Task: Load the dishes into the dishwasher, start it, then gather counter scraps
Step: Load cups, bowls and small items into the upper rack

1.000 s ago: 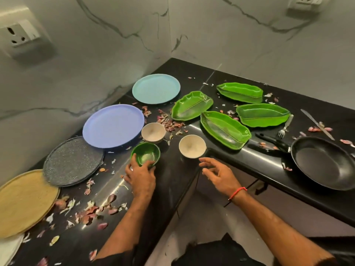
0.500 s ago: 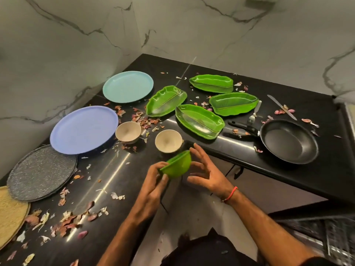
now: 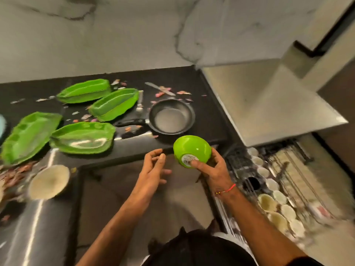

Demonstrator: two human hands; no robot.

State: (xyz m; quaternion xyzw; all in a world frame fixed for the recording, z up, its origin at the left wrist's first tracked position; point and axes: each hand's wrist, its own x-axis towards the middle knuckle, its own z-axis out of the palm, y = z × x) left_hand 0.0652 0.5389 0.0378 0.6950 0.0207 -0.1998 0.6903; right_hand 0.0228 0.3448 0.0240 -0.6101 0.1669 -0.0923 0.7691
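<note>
My right hand point(image 3: 213, 169) holds a small green bowl point(image 3: 191, 149) turned bottom toward me, its barcode sticker showing, just off the counter's front edge. To its left my left hand point(image 3: 153, 169) is empty, fingers apart. At the right, below counter height, the open dishwasher rack point(image 3: 284, 181) holds several pale bowls. Several green leaf-shaped dishes, the nearest one point(image 3: 82, 138), lie on the black counter point(image 3: 211, 120). A beige bowl point(image 3: 49, 182) stands at the left.
A black frying pan point(image 3: 172, 117) sits near the counter's right end, with a fork point(image 3: 140, 102) and a knife point(image 3: 160, 88) behind it. Onion-skin scraps point(image 3: 165, 93) are scattered over the counter. A grey marble wall rises behind.
The green bowl passed from my left hand to my right and moved right toward the dishwasher. My view swung right; the round plates left the frame.
</note>
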